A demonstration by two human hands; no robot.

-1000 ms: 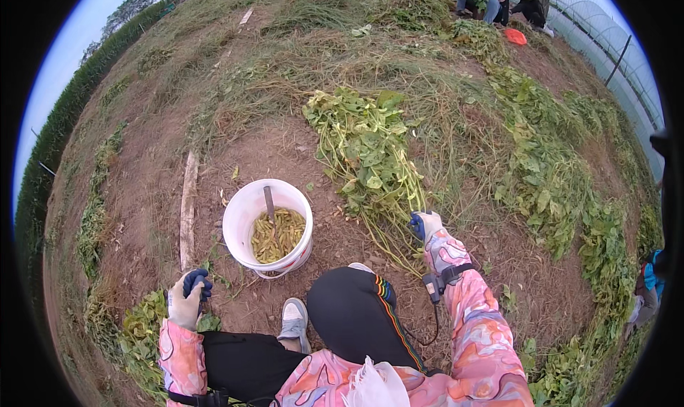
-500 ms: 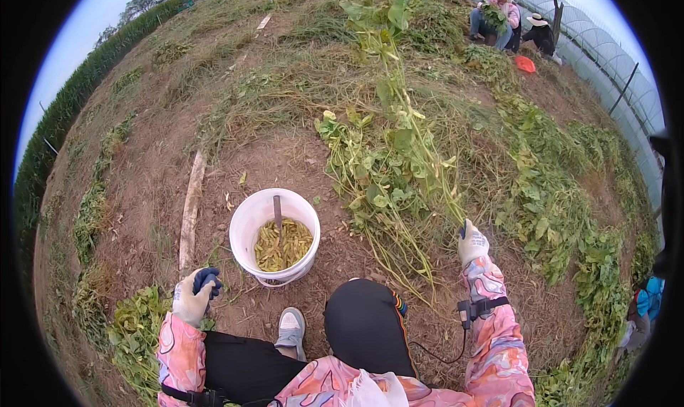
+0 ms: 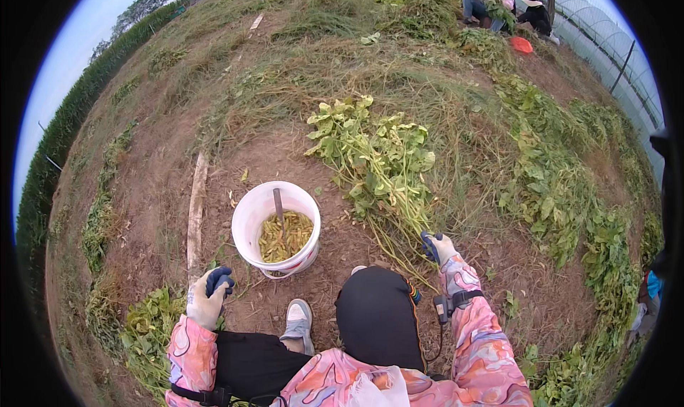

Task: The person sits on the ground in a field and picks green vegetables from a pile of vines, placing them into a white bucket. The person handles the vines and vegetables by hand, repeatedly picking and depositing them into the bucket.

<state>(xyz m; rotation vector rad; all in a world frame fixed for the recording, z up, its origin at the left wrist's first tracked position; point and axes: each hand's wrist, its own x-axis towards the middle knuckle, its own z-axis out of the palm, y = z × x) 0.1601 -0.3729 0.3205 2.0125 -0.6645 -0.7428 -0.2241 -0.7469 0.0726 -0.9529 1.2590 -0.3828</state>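
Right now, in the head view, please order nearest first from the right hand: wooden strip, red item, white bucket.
1. White bucket: to the left.
2. Wooden strip: left, past the bucket.
3. Red item: far ahead, slightly right.

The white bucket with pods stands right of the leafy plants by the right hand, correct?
Not quite: the head view shows the white bucket with pods standing left of the leafy plants by the right hand.
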